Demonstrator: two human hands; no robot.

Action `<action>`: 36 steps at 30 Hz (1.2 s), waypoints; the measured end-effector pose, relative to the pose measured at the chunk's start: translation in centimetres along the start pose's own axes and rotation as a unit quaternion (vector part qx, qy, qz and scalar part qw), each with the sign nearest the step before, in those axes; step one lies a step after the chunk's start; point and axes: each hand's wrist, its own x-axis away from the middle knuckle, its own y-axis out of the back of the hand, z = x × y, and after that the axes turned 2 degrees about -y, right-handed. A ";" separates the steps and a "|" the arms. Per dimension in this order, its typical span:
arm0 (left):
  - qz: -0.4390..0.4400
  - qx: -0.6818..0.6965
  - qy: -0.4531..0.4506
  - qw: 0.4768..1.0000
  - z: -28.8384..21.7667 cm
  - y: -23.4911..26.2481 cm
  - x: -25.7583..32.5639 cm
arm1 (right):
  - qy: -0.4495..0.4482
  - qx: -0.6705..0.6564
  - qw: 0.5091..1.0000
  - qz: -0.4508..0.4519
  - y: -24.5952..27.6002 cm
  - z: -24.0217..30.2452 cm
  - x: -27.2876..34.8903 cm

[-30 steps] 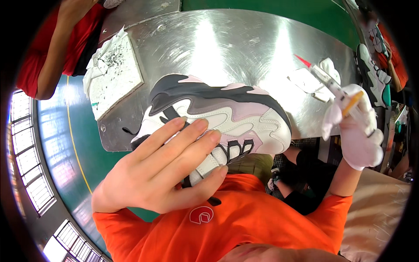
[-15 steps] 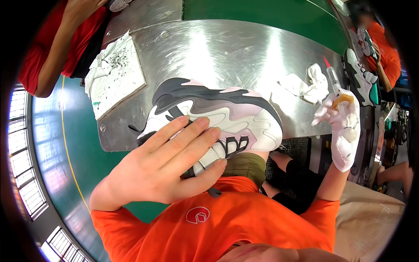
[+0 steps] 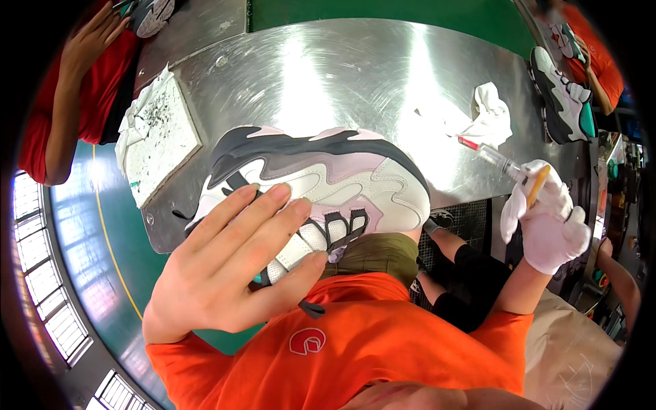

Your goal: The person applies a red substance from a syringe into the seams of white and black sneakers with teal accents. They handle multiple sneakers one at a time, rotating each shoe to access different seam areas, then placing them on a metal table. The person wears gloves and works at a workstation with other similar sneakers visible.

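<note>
A white, lilac and dark grey sneaker (image 3: 393,184) lies on its side at the near edge of the metal table, its sole facing away from me. My bare left hand (image 3: 232,266) grips it, fingers along the upper and thumb near the laces; the palm side is hidden. To the right, my right hand (image 3: 550,222) in a white glove is closed on a clear syringe (image 3: 499,162) with a red tip, pointing up and left. A narrow orange-yellow piece (image 3: 538,184) shows between the gloved fingers; its kind is unclear.
On the metal table (image 3: 355,82) a white stained board (image 3: 160,140) lies at the left. A crumpled white cloth (image 3: 490,113) is near the syringe. Another sneaker (image 3: 557,99) stands at the right edge. Co-workers in red (image 3: 82,96) and orange (image 3: 601,55) are at the far corners.
My right hand has turned, swinging the syringe tip down and to the left, toward the cloth. The left hand and sneaker sit slightly further left in view.
</note>
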 end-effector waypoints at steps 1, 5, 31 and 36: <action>0.002 0.004 0.001 1.000 0.0 0.0 0.0 | 0.013 -0.033 0.999 0.029 0.0 -0.5 -0.2; 0.011 0.005 0.023 1.000 -0.4 -0.2 0.1 | 0.030 -0.105 0.989 0.100 -0.4 -2.5 -1.6; 0.027 -0.021 -0.009 0.999 0.2 0.1 -0.1 | -0.086 0.011 0.996 0.011 1.9 -0.9 -0.7; 0.041 -0.004 0.002 0.999 -0.1 0.0 -0.2 | -0.138 0.017 0.987 0.084 -1.4 0.2 -2.9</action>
